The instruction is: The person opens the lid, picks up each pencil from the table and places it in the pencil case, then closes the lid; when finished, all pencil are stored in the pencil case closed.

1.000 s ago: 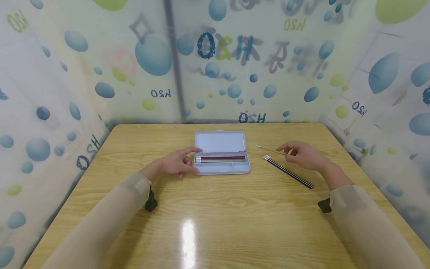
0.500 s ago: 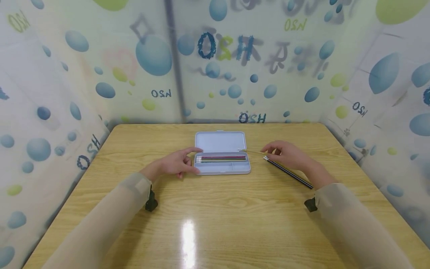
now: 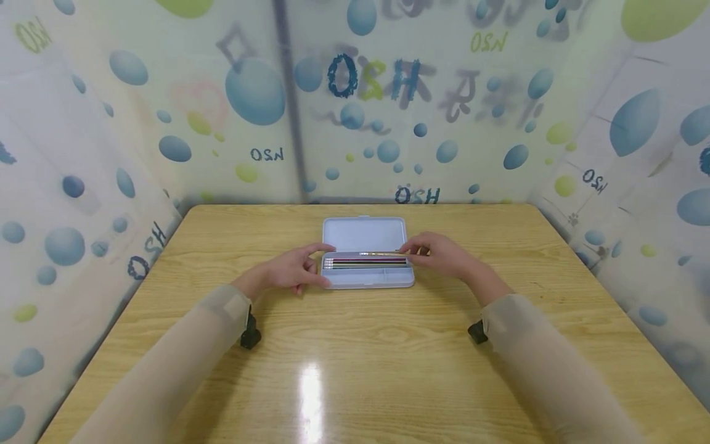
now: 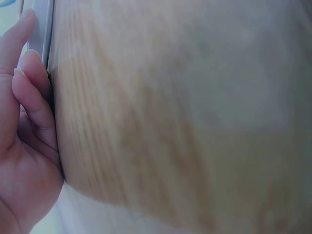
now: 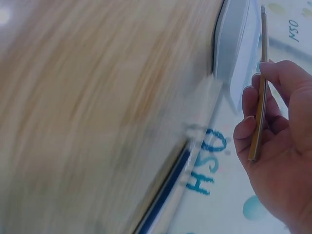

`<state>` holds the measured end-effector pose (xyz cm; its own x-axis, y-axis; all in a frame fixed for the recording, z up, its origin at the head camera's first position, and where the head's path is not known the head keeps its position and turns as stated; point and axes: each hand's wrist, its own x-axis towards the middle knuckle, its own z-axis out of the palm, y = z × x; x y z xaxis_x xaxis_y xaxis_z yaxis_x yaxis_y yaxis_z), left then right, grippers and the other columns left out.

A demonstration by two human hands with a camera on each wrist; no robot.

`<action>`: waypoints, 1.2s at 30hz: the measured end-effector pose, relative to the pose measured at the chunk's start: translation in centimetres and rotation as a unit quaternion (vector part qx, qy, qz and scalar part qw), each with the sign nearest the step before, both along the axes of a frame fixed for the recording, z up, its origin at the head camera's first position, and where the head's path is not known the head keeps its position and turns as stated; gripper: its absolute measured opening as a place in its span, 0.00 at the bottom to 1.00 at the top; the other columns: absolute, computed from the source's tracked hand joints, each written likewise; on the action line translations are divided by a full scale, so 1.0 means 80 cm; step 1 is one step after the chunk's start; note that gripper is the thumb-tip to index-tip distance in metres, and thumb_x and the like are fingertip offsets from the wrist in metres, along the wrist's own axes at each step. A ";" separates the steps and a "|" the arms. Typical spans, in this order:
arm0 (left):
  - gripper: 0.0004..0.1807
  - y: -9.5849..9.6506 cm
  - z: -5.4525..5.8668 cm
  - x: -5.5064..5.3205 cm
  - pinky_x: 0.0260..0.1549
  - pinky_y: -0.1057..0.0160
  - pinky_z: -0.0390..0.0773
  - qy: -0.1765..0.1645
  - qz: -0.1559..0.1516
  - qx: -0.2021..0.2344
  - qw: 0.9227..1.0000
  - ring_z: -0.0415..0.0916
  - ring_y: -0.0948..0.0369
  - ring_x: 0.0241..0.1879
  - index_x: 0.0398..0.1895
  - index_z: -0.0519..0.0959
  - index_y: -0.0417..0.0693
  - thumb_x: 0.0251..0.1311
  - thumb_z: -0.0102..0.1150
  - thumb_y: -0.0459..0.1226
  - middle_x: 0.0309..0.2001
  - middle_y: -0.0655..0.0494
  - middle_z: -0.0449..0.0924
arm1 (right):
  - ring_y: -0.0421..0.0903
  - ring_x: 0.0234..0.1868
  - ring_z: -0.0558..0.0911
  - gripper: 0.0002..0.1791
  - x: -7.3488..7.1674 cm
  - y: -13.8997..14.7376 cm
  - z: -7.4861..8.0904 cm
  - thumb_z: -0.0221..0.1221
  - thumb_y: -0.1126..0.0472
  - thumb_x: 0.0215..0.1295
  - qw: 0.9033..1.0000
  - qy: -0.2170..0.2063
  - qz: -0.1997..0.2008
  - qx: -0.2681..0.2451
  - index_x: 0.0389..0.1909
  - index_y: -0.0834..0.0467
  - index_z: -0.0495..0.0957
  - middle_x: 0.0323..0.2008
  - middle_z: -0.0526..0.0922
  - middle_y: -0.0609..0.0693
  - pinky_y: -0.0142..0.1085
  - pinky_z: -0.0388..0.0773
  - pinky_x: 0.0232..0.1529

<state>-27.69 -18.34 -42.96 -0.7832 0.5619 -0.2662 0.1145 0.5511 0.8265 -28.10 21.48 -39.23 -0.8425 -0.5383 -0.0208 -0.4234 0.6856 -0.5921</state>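
A pale blue-grey pencil case (image 3: pixel 355 280) lies on the table with its lid (image 3: pixel 363 233) tipped back. Several pencils (image 3: pixel 366 263) lie side by side in its rear compartment, eraser ends to the left. My left hand (image 3: pixel 285 269) holds the case's left end, index finger at the back corner and thumb at the front one. The other fingers are bent in the left wrist view. Between thumb and fingers my right hand (image 3: pixel 444 256) pinches a gold pencil (image 5: pixel 262 107), which hangs over the back of the compartment, eraser end to the left.
Dark striped pencils (image 5: pixel 165 187) lie on the table by my right hand, hidden under the hand and forearm in the head view. The case's front compartments hold no pencils. Patterned curtains (image 3: pixel 355 123) surround the wooden table (image 3: pixel 355 357).
My right hand has carried the gold pencil leftward from beside the dark pencils to over the case. My left hand and the case have stayed put.
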 end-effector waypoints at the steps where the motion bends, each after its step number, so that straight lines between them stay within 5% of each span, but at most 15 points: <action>1: 0.51 0.000 0.000 0.000 0.20 0.66 0.76 0.000 0.000 0.000 1.000 0.71 0.62 0.16 0.87 0.58 0.64 0.67 0.79 0.48 0.26 0.57 0.74 | 0.49 0.47 0.81 0.13 -0.001 -0.006 0.000 0.63 0.61 0.81 1.000 -0.006 0.000 0.001 0.60 0.53 0.89 0.48 0.88 0.51 0.42 0.81 0.51; 10: 0.50 0.000 0.002 0.001 0.20 0.66 0.77 -0.002 -0.002 0.007 1.000 0.71 0.63 0.16 0.87 0.58 0.63 0.68 0.78 0.46 0.25 0.58 0.74 | 0.48 0.53 0.82 0.12 -0.009 -0.047 -0.006 0.62 0.60 0.82 1.000 -0.008 0.015 0.021 0.59 0.51 0.89 0.55 0.88 0.49 0.48 0.83 0.62; 18: 0.49 -0.001 0.001 -0.001 0.20 0.67 0.76 -0.009 0.000 0.006 1.000 0.71 0.62 0.16 0.87 0.59 0.64 0.68 0.78 0.47 0.26 0.57 0.75 | 0.47 0.49 0.78 0.12 -0.019 -0.075 -0.011 0.63 0.58 0.83 0.999 0.009 0.031 0.031 0.58 0.48 0.91 0.52 0.85 0.49 0.43 0.79 0.54; 36: 0.49 0.001 -0.002 -0.002 0.20 0.66 0.76 -0.007 0.000 0.011 1.000 0.71 0.62 0.16 0.86 0.59 0.62 0.69 0.77 0.45 0.26 0.57 0.75 | 0.47 0.51 0.80 0.12 -0.031 -0.089 -0.017 0.64 0.60 0.81 0.999 0.009 0.023 0.047 0.59 0.49 0.91 0.53 0.86 0.50 0.45 0.81 0.58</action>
